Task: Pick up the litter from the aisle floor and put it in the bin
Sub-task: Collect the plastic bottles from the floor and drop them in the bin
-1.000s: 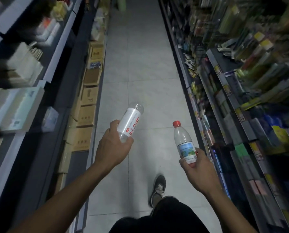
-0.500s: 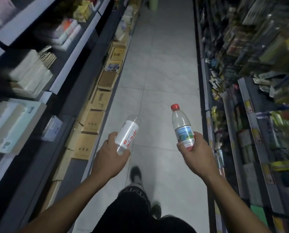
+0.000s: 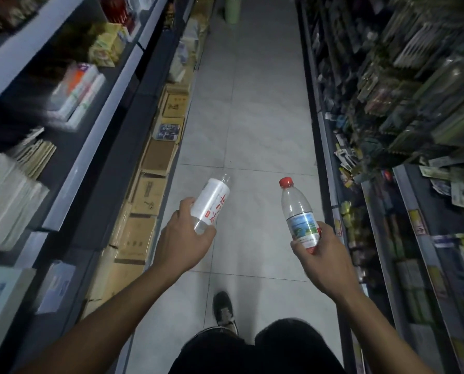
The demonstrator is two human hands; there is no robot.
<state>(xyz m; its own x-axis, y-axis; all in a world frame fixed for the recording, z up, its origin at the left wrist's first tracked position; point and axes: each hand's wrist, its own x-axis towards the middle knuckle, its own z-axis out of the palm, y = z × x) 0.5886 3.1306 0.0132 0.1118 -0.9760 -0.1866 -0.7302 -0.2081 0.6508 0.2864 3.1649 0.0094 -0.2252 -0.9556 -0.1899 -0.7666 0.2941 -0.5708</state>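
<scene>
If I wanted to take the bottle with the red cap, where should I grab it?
Probably the clear shoulder above the label of the red-capped bottle, coming from above. It stands nearly upright, and the right hand already wraps its lower end, so only the top half is free.

the aisle is dim, with a cool bluish cast. the pale grey tiled floor (image 3: 255,117) is the brightest surface, lit evenly from above, towards twelve o'clock. the dark shelving with blurred packets (image 3: 414,90) at three o'clock is smeared by motion blur, as are the white stacked boxes (image 3: 7,201) at nine o'clock. the wide lens bows the shelf edges outward near the borders. the clear plastic bottle with a red cap (image 3: 298,211) near the centre is fairly sharp, with faint highlights on it.
</scene>
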